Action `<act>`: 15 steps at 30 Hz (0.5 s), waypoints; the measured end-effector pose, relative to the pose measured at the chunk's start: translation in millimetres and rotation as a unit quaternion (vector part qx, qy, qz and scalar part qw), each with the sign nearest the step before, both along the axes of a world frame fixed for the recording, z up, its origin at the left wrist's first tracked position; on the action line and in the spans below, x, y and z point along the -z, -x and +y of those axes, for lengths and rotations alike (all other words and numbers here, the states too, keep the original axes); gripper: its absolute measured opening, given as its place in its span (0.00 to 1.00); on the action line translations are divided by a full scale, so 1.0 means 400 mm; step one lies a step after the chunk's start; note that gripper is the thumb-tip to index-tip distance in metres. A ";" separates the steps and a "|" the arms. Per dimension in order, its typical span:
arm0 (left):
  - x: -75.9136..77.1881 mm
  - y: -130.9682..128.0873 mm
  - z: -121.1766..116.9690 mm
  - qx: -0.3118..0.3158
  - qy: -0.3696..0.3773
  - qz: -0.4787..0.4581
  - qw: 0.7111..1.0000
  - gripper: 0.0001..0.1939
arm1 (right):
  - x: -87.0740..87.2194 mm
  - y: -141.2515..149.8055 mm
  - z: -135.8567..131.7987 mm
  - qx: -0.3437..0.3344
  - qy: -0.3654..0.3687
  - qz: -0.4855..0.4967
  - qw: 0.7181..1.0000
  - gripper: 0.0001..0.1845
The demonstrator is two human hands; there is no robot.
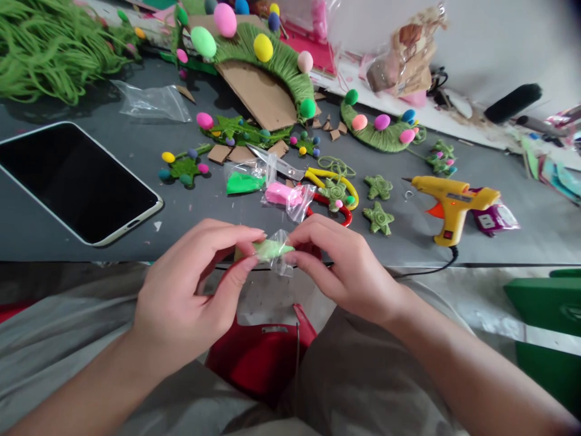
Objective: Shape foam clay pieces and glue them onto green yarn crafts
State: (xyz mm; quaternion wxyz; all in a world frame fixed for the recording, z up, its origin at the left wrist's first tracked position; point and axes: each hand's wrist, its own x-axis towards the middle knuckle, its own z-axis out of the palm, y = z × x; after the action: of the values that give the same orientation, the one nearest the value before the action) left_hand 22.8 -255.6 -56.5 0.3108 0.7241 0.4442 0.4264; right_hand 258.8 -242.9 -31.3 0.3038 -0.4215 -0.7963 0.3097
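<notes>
Between my two hands, just off the table's front edge, is a small clear plastic packet of light green clay-like material (271,249). My left hand (190,278) pinches its left end between thumb and fingers. The right end is pinched by my right hand (347,266). Just beyond lie a pink packet (284,194) and a bright green packet (245,181), both in clear plastic. Scissors with yellow and red handles (333,178) rest behind my right hand, partly under a green yarn star (336,194). Two plain yarn stars, one of them nearer (378,218), lie to the right.
A yellow glue gun (447,203) stands at right, its cord running over the table edge. At left lies a tablet (79,181). Farther back are a yarn-wrapped wreath with coloured balls (290,72), a green yarn pile (49,48) and cardboard scraps (220,153). A red stool (261,357) is below.
</notes>
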 end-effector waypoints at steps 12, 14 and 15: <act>-0.014 0.032 0.031 -0.114 -0.185 0.195 0.956 0.19 | -0.027 -0.026 -0.020 0.193 0.011 0.012 0.981 0.24; -0.012 0.040 0.042 -0.140 -0.180 0.212 0.950 0.17 | -0.032 -0.040 -0.022 0.174 0.013 0.005 0.985 0.24; -0.010 0.043 0.048 -0.143 -0.180 0.214 0.949 0.17 | -0.031 -0.046 -0.023 0.158 0.012 -0.002 0.987 0.20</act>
State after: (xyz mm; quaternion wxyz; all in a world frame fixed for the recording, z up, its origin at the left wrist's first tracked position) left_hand 5.6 -236.4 -52.5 0.0085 0.7709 0.5149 0.3749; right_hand 277.3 -252.2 -18.8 0.3421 -0.5464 -0.7164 0.2668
